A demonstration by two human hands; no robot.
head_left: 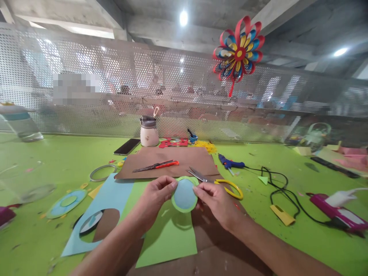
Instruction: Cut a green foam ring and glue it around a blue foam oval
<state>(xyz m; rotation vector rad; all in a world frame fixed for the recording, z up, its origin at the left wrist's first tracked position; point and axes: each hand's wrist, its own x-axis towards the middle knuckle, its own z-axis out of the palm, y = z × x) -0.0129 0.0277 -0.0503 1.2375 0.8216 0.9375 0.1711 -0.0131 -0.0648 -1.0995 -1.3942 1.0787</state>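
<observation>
A light blue paper disc point(184, 194) lies against a slightly larger green paper piece with a wavy rim point(184, 210). My left hand point(161, 191) pinches the pair at its left edge, thumb on the front. On the opposite edge my right hand point(214, 199) pinches it too. Both hold it upright above a green paper sheet point(169, 245). Beyond the hands lie scissors with yellow handles point(232, 188), just past my right hand, and an orange utility knife point(161, 165) on brown cardboard point(189, 155).
Blue paper with a round hole point(115, 191) and a decorated paper disc point(67, 203) lie left. A phone point(126, 146) and white bottle point(149, 132) stand behind. On the right are a blue glue gun point(231, 163), its black cord and a purple power strip point(339, 212). A paper flower point(239, 53) hangs above.
</observation>
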